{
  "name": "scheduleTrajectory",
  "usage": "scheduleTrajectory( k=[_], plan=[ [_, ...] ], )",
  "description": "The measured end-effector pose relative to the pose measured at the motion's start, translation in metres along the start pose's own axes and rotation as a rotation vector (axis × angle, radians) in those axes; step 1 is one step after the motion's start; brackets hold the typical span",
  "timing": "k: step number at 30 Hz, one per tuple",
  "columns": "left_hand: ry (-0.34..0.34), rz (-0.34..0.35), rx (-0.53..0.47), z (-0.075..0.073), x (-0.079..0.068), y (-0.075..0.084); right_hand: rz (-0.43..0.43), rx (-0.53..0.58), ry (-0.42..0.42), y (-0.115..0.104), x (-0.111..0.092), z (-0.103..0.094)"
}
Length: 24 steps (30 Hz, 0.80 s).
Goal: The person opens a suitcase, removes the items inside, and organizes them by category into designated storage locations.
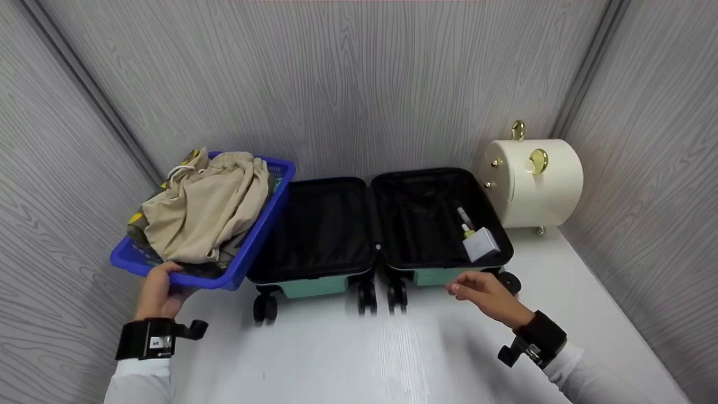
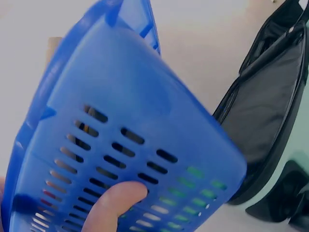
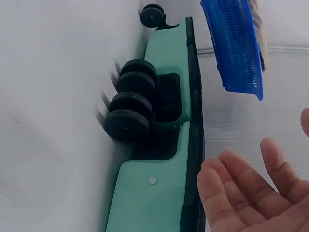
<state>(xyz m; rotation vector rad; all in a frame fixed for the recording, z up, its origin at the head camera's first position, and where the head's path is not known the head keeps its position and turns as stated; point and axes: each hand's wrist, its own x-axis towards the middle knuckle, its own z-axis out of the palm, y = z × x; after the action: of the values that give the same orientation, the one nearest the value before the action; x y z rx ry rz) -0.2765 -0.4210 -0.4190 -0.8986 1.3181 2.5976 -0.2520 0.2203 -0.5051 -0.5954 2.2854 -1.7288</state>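
A blue plastic basket (image 1: 249, 247) is held up at the left by my left hand (image 1: 160, 292), which grips its near rim; in the left wrist view the thumb (image 2: 116, 205) presses the slotted wall. Folded beige clothing (image 1: 207, 207) lies on top in the basket, over darker patterned cloth. The basket overlaps the left edge of an open mint-green suitcase (image 1: 317, 286) with black lining. My right hand (image 1: 485, 294) hovers at the near edge of the suitcase's right half, fingers loosely bent and holding nothing. In that half lie a white box (image 1: 481, 244) and a small slender bottle (image 1: 465, 217).
A cream cylindrical case (image 1: 544, 182) with gold fittings stands right of the suitcase. Black wheels (image 1: 367, 297) stick out from the suitcase's near side. Grey wood-grain walls (image 1: 336, 84) enclose the white table (image 1: 336, 359) at the back and sides.
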Motion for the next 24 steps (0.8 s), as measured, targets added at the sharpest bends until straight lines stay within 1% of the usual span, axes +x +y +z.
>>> scheduleTrajectory(
  k=[3, 6, 10, 12, 13, 17, 19, 21, 24],
  plan=[
    [0.046, 0.026, -0.029, -0.006, 0.009, 0.002, 0.000, -0.013, -0.004, 0.003, 0.000, 0.002],
    [0.099, 0.042, -0.067, -0.015, 0.018, 0.003, -0.004, -0.025, -0.014, 0.005, -0.001, 0.004],
    [0.116, 0.007, -0.162, -0.030, 0.028, 0.005, -0.008, -0.027, -0.035, 0.009, -0.001, 0.006],
    [0.128, -0.002, -0.196, -0.034, 0.032, 0.006, 0.000, -0.027, -0.043, 0.011, -0.002, 0.006],
    [0.144, -0.001, -0.205, -0.036, 0.035, 0.007, 0.003, -0.033, -0.043, 0.011, -0.002, 0.007],
    [0.223, 0.002, -0.195, -0.039, 0.046, 0.008, 0.022, -0.054, -0.045, 0.010, -0.003, 0.007],
    [0.252, -0.009, -0.194, -0.042, 0.052, 0.006, 0.024, -0.061, -0.049, 0.009, -0.003, 0.008],
    [0.277, -0.022, -0.197, -0.046, 0.058, 0.003, 0.022, -0.060, -0.057, 0.009, -0.003, 0.009],
    [0.335, -0.042, -0.189, -0.051, 0.068, -0.005, 0.017, -0.062, -0.068, 0.009, -0.004, 0.010]
  ],
)
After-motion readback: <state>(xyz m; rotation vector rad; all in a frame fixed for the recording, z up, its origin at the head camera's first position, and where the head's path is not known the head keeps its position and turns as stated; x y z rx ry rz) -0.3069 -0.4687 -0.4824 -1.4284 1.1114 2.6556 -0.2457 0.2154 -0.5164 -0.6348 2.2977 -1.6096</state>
